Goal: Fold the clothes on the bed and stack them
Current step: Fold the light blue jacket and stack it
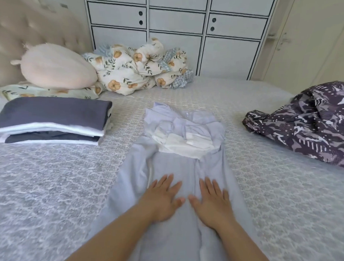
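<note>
Both forearms reach in from the near edge. Beneath the palms, pale blue trousers (174, 163) lie lengthwise on the bed (52, 183), waistband at the far end, pockets turned out. Judged light, soft and limp, prone to creasing; take hold at the leg hems or waistband. Folded stack (52, 121) lies far left of the hands, patterned garment (303, 121) far right. Left hand (162, 199) and right hand (212, 203) rest flat, fingers spread, thumbs nearly touching, gripping nothing.
</note>
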